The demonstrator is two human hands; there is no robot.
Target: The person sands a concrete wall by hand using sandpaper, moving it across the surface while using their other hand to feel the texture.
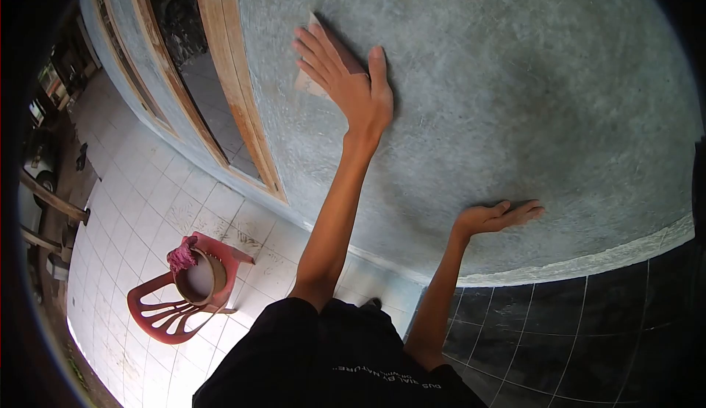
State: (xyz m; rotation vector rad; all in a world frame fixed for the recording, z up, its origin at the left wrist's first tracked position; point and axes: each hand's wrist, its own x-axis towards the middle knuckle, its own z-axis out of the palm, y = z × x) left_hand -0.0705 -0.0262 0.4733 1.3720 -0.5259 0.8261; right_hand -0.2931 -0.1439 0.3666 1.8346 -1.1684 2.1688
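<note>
My left hand (346,77) lies over a sheet of paper, likely sandpaper (310,84), and presses it against the grey wall (471,99). The sheet's pale and dark reddish-brown parts show around the spread fingers, while its middle is hidden under the hand. Lower and to the right, my right hand (500,217) rests against the same wall with its fingers stretched out to the right and nothing visible in it.
Wooden window frames (239,92) border the wall on the left. On the pale tiled floor (154,209), a red plastic chair (228,250) bears a bucket (215,279) of cloudy liquid with a pink cloth (182,256) over its rim. Dark tiles (544,320) lie at the lower right.
</note>
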